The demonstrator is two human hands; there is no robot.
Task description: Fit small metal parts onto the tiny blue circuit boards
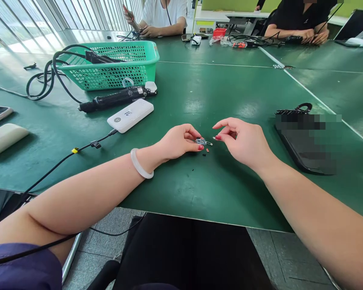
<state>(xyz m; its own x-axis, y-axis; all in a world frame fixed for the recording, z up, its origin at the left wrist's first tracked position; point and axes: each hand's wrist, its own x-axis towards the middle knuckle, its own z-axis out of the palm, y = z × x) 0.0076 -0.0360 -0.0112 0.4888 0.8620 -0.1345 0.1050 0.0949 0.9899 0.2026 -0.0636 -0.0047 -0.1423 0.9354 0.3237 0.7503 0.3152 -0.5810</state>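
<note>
Between thumb and fingers, my left hand (181,141) pinches a small circuit board (202,141) just above the green table (175,189). A thin light-coloured part sticks out from the board's right end. To the right of it is my right hand (242,139), with thumb and a finger brought together and the index finger raised. A tiny pale bit (214,138) shows at those fingertips, too small to name. Below the board lie a small orange-red piece (207,150) and a small black piece (204,154).
A green basket (109,68) holds a black corded item. In front lie a black electric screwdriver (117,98) and a white power bank (130,115) with a cable. A black pouch (305,141) lies right. Two people (163,18) sit across the table.
</note>
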